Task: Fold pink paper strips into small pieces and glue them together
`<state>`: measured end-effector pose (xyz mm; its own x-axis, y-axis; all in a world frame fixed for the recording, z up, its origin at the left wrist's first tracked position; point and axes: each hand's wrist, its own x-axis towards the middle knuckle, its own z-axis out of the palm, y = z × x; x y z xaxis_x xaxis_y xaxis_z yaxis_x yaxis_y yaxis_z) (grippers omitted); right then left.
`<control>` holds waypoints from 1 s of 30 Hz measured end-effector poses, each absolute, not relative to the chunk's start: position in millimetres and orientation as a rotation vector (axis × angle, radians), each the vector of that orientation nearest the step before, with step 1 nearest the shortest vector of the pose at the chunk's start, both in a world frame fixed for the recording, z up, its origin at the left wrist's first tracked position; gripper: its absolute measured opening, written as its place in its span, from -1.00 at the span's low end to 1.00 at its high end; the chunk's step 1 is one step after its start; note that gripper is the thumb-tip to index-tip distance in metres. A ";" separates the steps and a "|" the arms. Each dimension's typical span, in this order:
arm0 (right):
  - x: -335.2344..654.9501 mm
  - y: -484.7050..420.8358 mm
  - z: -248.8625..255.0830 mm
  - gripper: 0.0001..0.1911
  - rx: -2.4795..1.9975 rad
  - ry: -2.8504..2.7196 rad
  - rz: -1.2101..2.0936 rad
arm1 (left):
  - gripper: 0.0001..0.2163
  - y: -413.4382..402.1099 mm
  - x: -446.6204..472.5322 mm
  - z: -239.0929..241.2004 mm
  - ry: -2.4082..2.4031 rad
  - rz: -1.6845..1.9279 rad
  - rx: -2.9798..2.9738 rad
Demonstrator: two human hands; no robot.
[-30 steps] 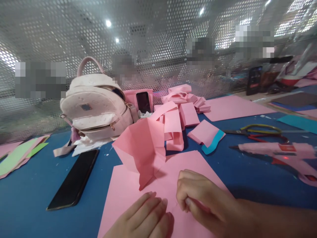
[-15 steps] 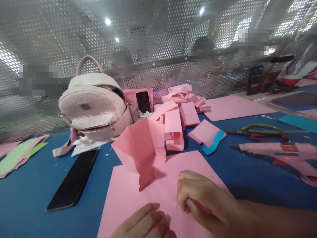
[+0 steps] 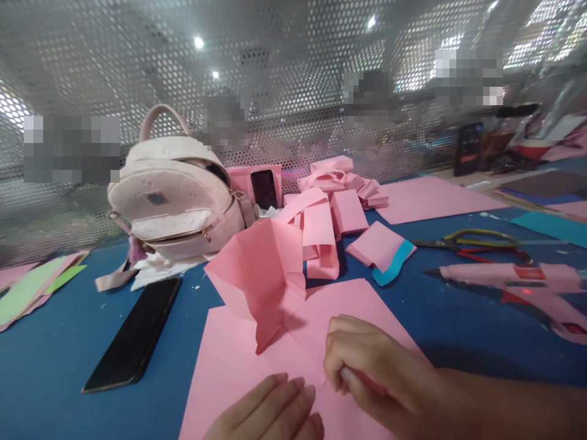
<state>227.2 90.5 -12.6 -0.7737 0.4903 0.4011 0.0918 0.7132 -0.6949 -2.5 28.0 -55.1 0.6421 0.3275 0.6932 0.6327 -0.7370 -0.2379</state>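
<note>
A large sheet of pink paper (image 3: pixel 238 373) lies flat before me, with a crease showing near my right hand. On its far part stands a folded piece of pink paper (image 3: pixel 261 269), its panels bent upright and spread. My left hand (image 3: pixel 275 409) rests on the sheet at the bottom, fingers stretched side by side. To the right, my right hand (image 3: pixel 367 360) is closed over the sheet, fingers curled and thumb tucked against them. Whatever it holds, if anything, is hidden.
A black phone (image 3: pixel 135 336) and a pale backpack (image 3: pixel 178 189) are on the left. Folded pink paper pieces (image 3: pixel 318 223) pile up behind. Scissors (image 3: pixel 477 239) and a pink glue gun (image 3: pixel 509 278) lie right. A perforated metal screen (image 3: pixel 293 91) stands at the back.
My left hand's fingers have straightened slightly and lie closer together. My right hand keeps its curled shape. The whole view has shifted a little.
</note>
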 end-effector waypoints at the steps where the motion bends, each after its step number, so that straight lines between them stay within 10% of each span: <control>1: 226.7 90.5 -12.2 -0.82 -0.468 -2.370 0.922 | -0.69 30.4 -6.9 -48.1 -0.720 -0.792 -2.415; 13: 223.7 90.9 -18.8 -0.76 -0.570 -2.543 1.001 | -0.58 22.6 -11.0 -101.2 -0.989 -0.742 -2.206; 30: 222.1 89.6 -20.2 -0.76 -0.548 -2.545 0.959 | -0.65 23.1 -31.7 -57.8 -0.766 -0.451 -2.377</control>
